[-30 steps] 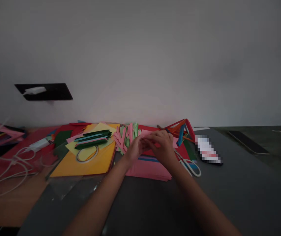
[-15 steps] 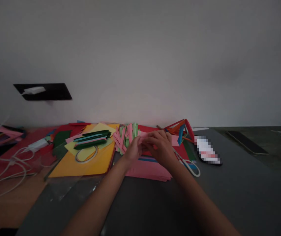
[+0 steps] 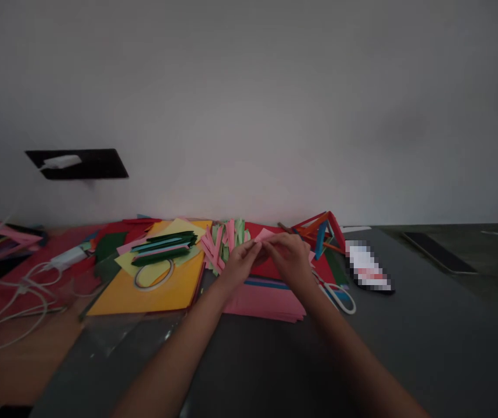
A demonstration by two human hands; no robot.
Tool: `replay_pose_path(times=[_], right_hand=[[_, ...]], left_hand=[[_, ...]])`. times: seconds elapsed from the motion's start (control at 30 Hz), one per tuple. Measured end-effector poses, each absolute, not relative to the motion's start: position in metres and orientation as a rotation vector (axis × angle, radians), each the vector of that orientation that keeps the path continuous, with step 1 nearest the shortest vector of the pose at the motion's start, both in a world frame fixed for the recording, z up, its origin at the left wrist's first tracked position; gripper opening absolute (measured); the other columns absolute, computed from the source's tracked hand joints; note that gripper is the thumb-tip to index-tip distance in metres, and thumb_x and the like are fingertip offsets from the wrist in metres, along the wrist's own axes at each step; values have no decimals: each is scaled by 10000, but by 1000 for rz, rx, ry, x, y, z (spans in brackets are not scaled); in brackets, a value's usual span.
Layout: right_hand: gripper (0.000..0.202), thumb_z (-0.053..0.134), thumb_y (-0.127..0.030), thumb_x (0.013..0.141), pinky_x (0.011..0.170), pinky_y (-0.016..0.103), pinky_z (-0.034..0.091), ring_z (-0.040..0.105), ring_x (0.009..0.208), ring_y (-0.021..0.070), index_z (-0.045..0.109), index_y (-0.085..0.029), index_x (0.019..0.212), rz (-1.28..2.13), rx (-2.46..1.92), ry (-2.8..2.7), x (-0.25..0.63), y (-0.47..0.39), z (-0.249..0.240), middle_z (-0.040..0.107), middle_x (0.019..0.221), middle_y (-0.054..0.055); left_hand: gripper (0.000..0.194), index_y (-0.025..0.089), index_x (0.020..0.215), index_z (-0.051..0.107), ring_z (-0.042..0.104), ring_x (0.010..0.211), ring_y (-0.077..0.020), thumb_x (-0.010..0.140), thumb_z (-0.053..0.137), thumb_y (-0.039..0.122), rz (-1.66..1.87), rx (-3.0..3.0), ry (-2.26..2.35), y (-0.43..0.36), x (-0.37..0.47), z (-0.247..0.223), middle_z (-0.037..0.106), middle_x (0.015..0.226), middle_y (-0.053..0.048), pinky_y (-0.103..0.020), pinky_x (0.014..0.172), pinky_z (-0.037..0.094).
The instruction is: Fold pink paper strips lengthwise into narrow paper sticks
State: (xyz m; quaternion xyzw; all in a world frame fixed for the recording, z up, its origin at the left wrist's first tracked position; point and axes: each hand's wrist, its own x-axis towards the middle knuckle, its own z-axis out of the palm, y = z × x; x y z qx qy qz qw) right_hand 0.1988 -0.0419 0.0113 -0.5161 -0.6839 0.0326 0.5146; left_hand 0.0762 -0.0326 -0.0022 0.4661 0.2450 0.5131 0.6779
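A piece of pink paper (image 3: 264,234) is pinched between my two hands, its upper part showing above the fingertips. My left hand (image 3: 239,261) closes thumb and fingers on its left side. From the right, my right hand (image 3: 290,253) grips it too, fingertips nearly meeting the left ones. Below the hands lies a stack of pink paper sheets (image 3: 266,302), with red paper (image 3: 270,269) behind it. Pink and green paper strips (image 3: 225,241) lie just beyond my left hand. Scissors with white handles (image 3: 340,299) rest right of my right wrist.
Yellow paper (image 3: 157,299) at left carries folded dark green strips (image 3: 165,252) and a tape roll (image 3: 138,281). A frame of folded coloured strips (image 3: 321,232) stands behind the scissors. White cables (image 3: 24,287) tangle at far left; a dark phone-like slab (image 3: 438,252) lies far right.
My hands have shifted slightly and the fingertips have drawn together. More of the pink paper now shows above them, and less sticks out to the right.
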Motion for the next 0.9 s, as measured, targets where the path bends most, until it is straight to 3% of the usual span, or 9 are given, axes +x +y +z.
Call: replay_pose_path(times=[0.3, 0.9], right_hand=[[211, 579, -414, 674, 715, 318, 315, 543, 719, 192, 636, -220, 615, 76, -1286, -1560, 198, -41, 12, 654, 675, 10], [191, 550, -383, 696, 725, 330, 258, 526, 743, 197, 625, -211, 658, 73, -1387, -1579, 194, -43, 8, 642, 695, 9]], left_hand=[[260, 158, 894, 629, 563, 950, -212, 702, 581, 327, 1177, 1014, 591, -36, 78, 0, 653, 919, -84, -351, 858, 403], [233, 171, 832, 649, 587, 891, -231, 667, 605, 329, 1231, 1014, 687, -38, 81, 3, 671, 845, -57, -356, 796, 447]])
